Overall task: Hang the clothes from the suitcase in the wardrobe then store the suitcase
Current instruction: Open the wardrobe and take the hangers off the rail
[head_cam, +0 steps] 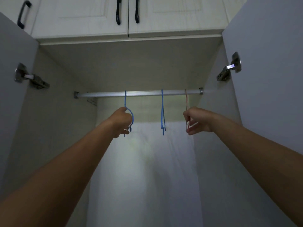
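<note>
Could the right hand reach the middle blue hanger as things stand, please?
Probably yes: open space lies between the right hand and the middle blue hanger, though that hand now holds the pink hanger.

This is a home, seen from in front of a fitted wardrobe (54, 115) of the sort found in a bedroom. Its two plain doors (270, 95) stand wide open on metal hinges (229, 68), and a metal hanging rail (142, 93) spans the recess. A blue hanger (125, 100), a second blue hanger (162, 102) and a pink hanger (186, 102) hook over the rail, and above the recess sit white panelled top cupboards (78, 18) with black bow handles (118, 12).
</note>
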Action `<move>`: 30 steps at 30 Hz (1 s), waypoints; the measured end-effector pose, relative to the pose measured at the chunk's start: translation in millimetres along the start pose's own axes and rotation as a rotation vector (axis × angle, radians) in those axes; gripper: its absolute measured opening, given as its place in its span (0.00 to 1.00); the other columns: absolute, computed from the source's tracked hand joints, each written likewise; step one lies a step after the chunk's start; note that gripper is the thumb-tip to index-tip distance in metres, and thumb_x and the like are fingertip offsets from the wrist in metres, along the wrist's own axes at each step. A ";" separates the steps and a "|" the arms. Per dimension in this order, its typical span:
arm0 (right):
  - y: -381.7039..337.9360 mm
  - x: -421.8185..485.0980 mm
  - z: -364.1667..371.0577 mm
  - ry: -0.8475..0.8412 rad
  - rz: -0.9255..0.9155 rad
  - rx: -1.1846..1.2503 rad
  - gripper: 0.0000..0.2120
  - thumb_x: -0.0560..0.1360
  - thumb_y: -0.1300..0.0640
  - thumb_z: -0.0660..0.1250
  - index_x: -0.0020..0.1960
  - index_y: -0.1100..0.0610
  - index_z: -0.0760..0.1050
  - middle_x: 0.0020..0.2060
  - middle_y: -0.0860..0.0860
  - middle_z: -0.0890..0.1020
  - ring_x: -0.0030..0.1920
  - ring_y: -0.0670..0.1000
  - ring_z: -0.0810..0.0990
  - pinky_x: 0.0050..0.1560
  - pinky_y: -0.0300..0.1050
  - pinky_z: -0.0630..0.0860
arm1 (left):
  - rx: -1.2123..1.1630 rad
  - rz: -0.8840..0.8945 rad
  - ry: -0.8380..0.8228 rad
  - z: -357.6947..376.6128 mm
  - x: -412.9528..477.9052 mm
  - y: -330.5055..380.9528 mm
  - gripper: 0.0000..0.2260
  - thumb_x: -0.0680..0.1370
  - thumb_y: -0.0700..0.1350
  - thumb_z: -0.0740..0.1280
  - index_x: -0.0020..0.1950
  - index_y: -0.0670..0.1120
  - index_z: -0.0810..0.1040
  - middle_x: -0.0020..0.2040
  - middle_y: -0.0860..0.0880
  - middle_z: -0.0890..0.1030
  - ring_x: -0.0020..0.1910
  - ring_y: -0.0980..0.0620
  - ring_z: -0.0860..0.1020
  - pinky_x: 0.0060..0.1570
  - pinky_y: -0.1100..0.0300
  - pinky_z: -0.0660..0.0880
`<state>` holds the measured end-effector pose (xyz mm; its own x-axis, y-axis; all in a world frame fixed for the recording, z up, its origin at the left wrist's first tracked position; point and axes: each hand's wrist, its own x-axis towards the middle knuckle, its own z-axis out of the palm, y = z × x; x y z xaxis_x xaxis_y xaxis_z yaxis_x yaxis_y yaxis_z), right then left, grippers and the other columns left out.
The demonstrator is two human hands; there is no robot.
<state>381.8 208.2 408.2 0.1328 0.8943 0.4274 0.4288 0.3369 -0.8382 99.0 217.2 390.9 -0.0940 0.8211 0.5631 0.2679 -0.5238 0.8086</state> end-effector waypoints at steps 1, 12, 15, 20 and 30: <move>1.6 2.3 2.5 -0.011 -0.006 0.009 0.12 0.70 0.63 0.61 0.52 0.61 0.71 0.53 0.63 0.73 0.41 0.64 0.83 0.46 0.57 0.85 | -0.024 -0.004 -0.010 1.7 2.7 -1.6 0.26 0.83 0.34 0.55 0.81 0.48 0.60 0.59 0.40 0.70 0.52 0.37 0.75 0.48 0.47 0.80; 2.9 8.2 41.9 -0.086 -0.077 0.055 0.15 0.78 0.57 0.60 0.63 0.46 0.68 0.53 0.60 0.75 0.53 0.62 0.84 0.57 0.57 0.82 | 0.090 -0.092 -0.047 23.4 22.2 2.8 0.37 0.79 0.56 0.69 0.82 0.53 0.54 0.79 0.44 0.64 0.73 0.36 0.68 0.68 0.36 0.70; 0.7 8.4 54.3 -0.081 -0.100 0.049 0.15 0.80 0.53 0.60 0.67 0.45 0.68 0.51 0.58 0.74 0.48 0.59 0.83 0.51 0.52 0.82 | 0.061 -0.086 -0.002 22.2 29.4 -0.8 0.44 0.75 0.58 0.74 0.83 0.55 0.51 0.78 0.44 0.65 0.71 0.36 0.71 0.66 0.35 0.73; -5.5 11.7 69.8 -0.079 -0.123 0.027 0.11 0.82 0.46 0.59 0.65 0.39 0.66 0.51 0.56 0.75 0.45 0.55 0.83 0.47 0.48 0.79 | 0.066 -0.171 0.041 25.8 33.7 3.4 0.58 0.65 0.71 0.75 0.83 0.53 0.45 0.82 0.42 0.56 0.76 0.33 0.63 0.61 0.33 0.72; 2.0 24.1 74.8 -0.049 -0.144 0.024 0.14 0.83 0.40 0.55 0.68 0.39 0.64 0.52 0.56 0.75 0.44 0.55 0.83 0.44 0.46 0.77 | 0.019 -0.275 0.046 55.1 75.9 4.5 0.61 0.60 0.57 0.78 0.82 0.53 0.42 0.77 0.36 0.59 0.65 0.34 0.72 0.42 0.34 0.81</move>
<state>319.0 252.5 391.5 0.0276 0.8492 0.5273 0.4188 0.4691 -0.7775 145.9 289.8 427.9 -0.2091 0.9203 0.3307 0.2443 -0.2783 0.9289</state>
